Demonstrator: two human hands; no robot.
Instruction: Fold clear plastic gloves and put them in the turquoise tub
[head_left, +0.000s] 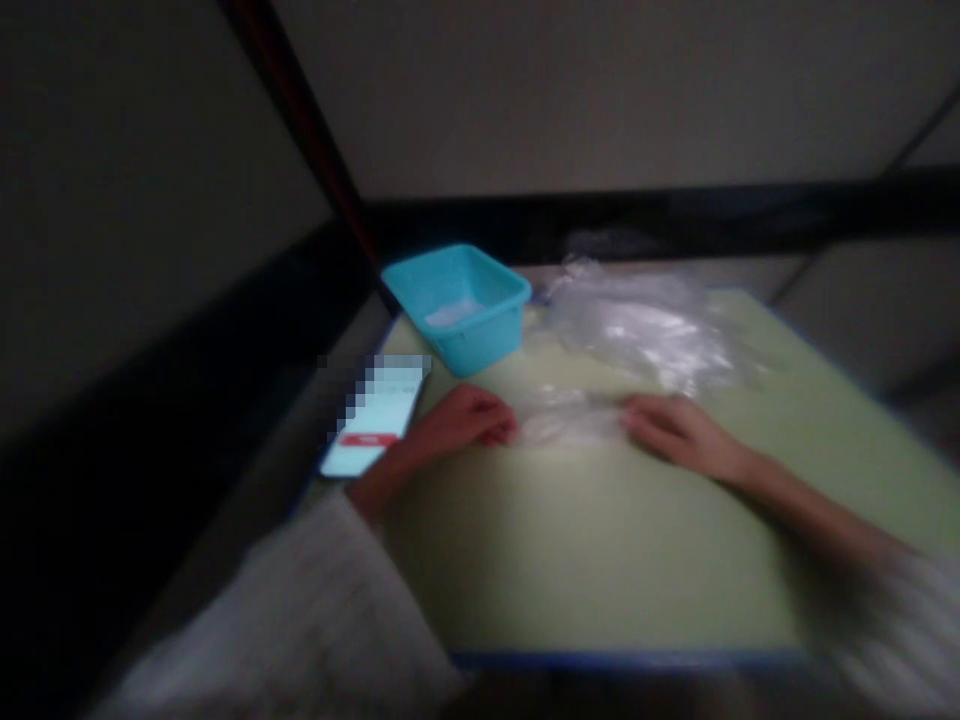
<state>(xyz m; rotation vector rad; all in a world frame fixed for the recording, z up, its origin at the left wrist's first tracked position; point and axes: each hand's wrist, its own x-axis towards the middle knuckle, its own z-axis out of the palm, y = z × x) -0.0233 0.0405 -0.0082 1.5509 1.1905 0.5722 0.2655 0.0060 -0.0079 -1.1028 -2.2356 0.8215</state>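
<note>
A clear plastic bag stretches between my two hands, low over the table. My left hand has its fingers closed at the bag's left end. At the right end, my right hand pinches the plastic between thumb and fingers. Beyond the bag lies a loose heap of clear plastic bags. The picture is dim and blurred, so fine details of the bag do not show.
A turquoise basket with something whitish inside stands at the back left of the yellow-green table. A lit phone lies at the left edge, near my left wrist. Walls rise behind and to the left.
</note>
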